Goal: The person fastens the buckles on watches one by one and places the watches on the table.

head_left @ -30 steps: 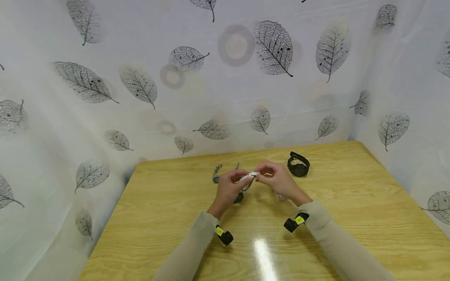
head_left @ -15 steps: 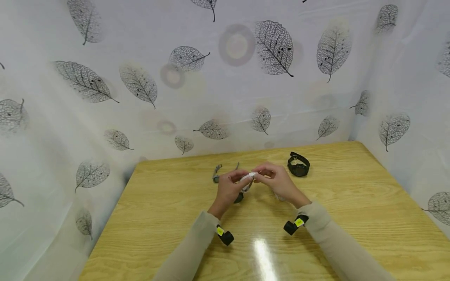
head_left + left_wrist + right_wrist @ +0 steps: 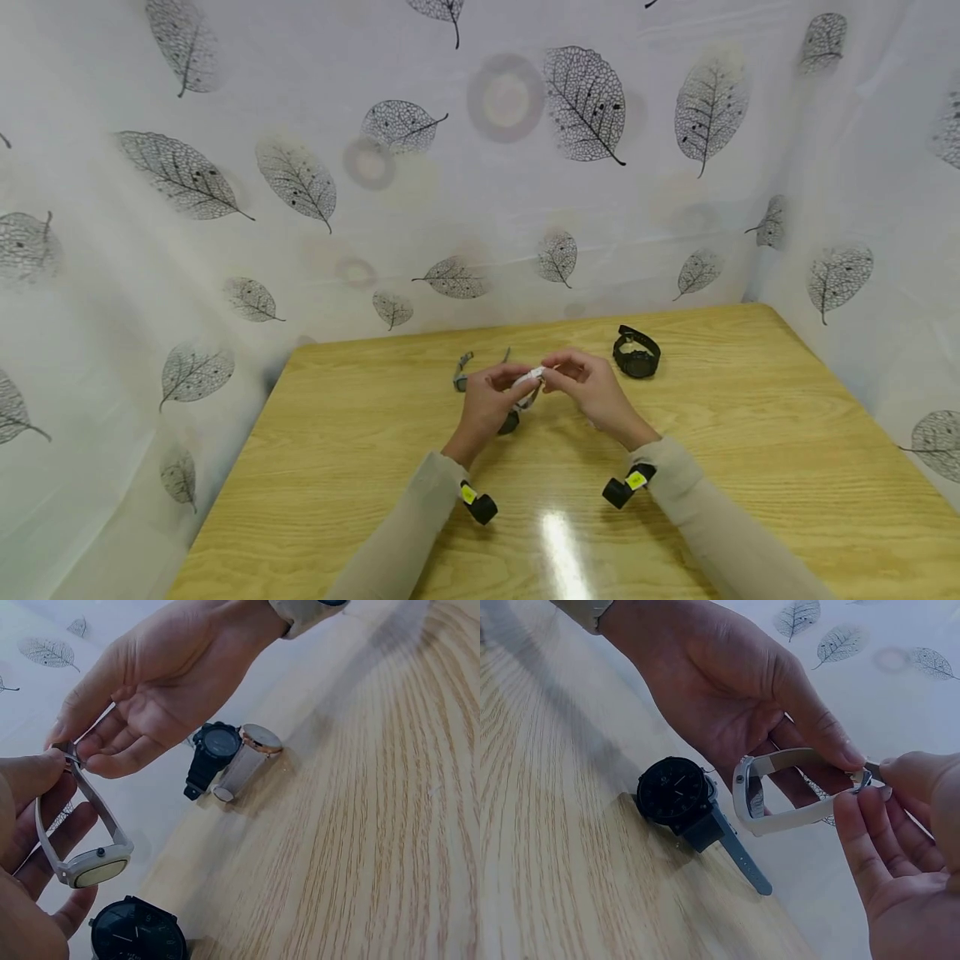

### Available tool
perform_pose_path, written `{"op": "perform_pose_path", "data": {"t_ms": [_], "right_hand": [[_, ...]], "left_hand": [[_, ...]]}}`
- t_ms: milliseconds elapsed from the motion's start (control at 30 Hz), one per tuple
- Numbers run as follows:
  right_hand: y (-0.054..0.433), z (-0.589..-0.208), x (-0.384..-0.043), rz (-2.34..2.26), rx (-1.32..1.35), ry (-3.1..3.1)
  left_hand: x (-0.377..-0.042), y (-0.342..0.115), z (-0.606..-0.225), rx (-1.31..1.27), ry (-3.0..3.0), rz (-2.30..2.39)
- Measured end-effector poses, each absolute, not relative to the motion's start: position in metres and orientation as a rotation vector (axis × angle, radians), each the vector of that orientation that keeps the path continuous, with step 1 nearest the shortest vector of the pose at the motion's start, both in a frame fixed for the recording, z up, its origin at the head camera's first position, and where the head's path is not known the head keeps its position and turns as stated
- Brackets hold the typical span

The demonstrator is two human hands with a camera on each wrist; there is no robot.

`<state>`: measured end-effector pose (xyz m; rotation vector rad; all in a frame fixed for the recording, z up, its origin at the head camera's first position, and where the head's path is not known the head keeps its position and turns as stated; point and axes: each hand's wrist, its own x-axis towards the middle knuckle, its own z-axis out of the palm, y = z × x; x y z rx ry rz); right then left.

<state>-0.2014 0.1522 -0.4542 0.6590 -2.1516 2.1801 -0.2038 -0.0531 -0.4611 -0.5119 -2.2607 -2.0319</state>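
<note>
A white wristwatch is held up over the table between both hands, its strap forming a loop. My left hand grips the strap near the buckle with thumb and fingers. Thumb and fingertips of my right hand pinch the strap at the buckle. In the left wrist view, the white watch's case hangs at the bottom of the loop. Below the left hand lies a black-dial watch. How far the strap end passes through the buckle is hidden by the fingertips.
On the wooden table, a black digital watch lies at the back right. Beside it is a rose-gold watch with a pale strap. A grey-strapped watch lies behind the left hand. A leaf-print curtain surrounds the table.
The right hand has turned and shifted slightly at the buckle, and now covers most of the watch on the table behind it. The left hand has stayed nearly still.
</note>
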Motion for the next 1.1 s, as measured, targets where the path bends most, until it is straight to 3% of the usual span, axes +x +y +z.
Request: {"op": "perform_pose_path", "data": {"t_ms": [600,1100], "right_hand": [[0.151,-0.455,-0.202,2.223,0.689,-2.177],[0.143,-0.466,-0.199,2.655,0.652,-1.870]], "left_hand": [[-0.204,-0.056,-0.461,-0.572,-2.235,-2.052],[-0.203,-0.055,-0.456,-0.500,-2.200,-2.117]]}}
